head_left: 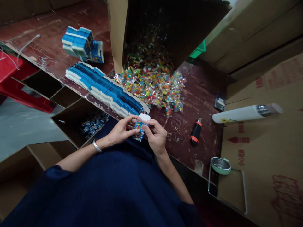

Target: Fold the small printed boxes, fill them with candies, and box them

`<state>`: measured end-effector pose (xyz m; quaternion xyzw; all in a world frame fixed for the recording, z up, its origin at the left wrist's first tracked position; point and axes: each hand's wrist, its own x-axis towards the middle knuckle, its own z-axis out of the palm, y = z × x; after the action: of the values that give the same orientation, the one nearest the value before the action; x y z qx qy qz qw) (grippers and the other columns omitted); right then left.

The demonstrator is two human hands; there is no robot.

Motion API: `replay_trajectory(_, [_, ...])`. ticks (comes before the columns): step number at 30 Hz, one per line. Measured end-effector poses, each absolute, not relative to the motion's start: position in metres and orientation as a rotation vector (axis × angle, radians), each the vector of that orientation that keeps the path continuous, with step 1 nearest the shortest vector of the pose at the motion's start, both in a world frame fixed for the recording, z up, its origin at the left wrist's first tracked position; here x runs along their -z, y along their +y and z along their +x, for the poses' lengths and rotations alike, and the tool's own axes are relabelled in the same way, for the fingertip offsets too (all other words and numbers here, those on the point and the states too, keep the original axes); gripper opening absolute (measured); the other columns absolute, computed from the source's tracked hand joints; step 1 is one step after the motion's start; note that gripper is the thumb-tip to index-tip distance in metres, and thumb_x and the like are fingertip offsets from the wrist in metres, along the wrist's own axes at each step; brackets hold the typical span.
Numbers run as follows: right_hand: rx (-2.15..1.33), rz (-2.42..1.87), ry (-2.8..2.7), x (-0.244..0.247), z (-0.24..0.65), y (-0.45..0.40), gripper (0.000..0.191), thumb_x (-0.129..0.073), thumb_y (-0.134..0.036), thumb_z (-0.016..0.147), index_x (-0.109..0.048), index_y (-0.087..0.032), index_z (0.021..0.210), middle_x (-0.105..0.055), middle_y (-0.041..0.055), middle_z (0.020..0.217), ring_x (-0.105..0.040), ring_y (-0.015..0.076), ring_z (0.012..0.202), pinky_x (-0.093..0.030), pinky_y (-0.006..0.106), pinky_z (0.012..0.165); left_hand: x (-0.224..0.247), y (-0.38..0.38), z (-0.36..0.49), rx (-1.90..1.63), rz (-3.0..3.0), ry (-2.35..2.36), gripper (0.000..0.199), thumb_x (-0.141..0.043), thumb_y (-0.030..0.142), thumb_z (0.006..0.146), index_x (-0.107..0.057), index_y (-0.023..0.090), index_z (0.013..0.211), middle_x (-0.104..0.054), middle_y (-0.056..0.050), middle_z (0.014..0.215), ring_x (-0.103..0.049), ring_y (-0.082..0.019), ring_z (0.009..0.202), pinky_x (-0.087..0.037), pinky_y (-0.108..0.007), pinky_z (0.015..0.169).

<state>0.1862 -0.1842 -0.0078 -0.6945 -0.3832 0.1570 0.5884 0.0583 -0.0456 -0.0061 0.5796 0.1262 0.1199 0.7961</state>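
Between my two hands, close to the table's front edge, is a small blue printed box (139, 127) with a white flap (144, 117) standing up at its top. My left hand (123, 129) pinches the box from the left, thumb on its front. From the right, my right hand (156, 134) grips it, with the thumb near the flap. Just beyond my hands lies a long row of flattened blue and white boxes (106, 90). Behind the row, small clear packets of colourful candies (153, 86) spill out of a big cardboard box (117, 34) on its side.
Tied stacks of flat blue boxes (79, 42) sit at the back left. An orange and black utility knife (196, 132), a white bottle (239, 114) and a small green-rimmed cup (220, 166) are on the right. Below left, an open carton holds blue boxes (93, 124), near a red stool (26, 85).
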Motion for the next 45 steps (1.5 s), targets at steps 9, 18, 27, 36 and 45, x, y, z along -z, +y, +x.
replay_trajectory(9, [-0.252,-1.533,-0.736,0.005,0.177,-0.175,0.020,-0.076,-0.036,0.089,-0.065,-0.026,0.104,-0.077,0.0039,0.095,-0.075,0.0212,0.090,-0.062,0.036,0.082,0.007,-0.050,0.061,-0.323,1.140,0.324,0.055,-0.088,0.033,0.075,-0.050,0.023,0.114,-0.060,0.001,0.095,-0.063,-0.009,0.073,-0.054,-0.021,0.067])
replay_trajectory(18, [-0.637,-1.550,-0.773,-0.009,0.205,-0.170,0.018,-0.083,-0.037,0.080,-0.073,-0.022,0.081,-0.075,0.0043,0.091,-0.071,0.0203,0.089,-0.059,0.034,0.082,0.005,-0.046,0.053,-0.333,1.402,0.310,0.049,-0.076,0.022,0.084,-0.052,0.024,0.127,-0.061,-0.003,0.104,-0.068,-0.013,0.080,-0.061,-0.026,0.073])
replay_trajectory(27, [-0.546,-1.563,-0.971,-0.014,0.200,-0.172,0.028,-0.071,-0.037,0.092,-0.068,-0.023,0.068,-0.074,0.0039,0.091,-0.070,0.0193,0.086,-0.057,0.036,0.081,0.000,-0.045,0.047,-0.277,1.385,0.299,0.046,-0.075,0.025,0.086,-0.060,0.021,0.130,-0.068,-0.006,0.110,-0.071,-0.016,0.087,-0.060,-0.027,0.078])
replay_trajectory(36, [-0.246,-1.945,-1.288,0.027,0.214,-0.185,0.039,-0.085,-0.039,0.080,-0.068,-0.025,0.112,-0.072,0.0105,0.119,-0.066,0.0309,0.117,-0.058,0.051,0.098,-0.008,0.037,-0.012,-0.190,1.990,0.476,0.034,-0.075,0.014,0.080,-0.074,0.020,0.113,-0.074,-0.004,0.103,-0.066,-0.017,0.086,-0.053,-0.024,0.076])
replay_trajectory(45, [-0.067,-1.946,-1.424,0.039,0.213,-0.193,0.008,-0.063,-0.019,0.092,-0.069,-0.024,0.094,-0.078,0.0107,0.113,-0.075,0.0266,0.106,-0.061,0.047,0.095,-0.007,0.023,0.004,-0.148,1.638,0.499,0.026,-0.076,0.042,0.087,-0.072,0.017,0.094,-0.076,-0.006,0.096,-0.070,-0.019,0.089,-0.054,-0.029,0.081])
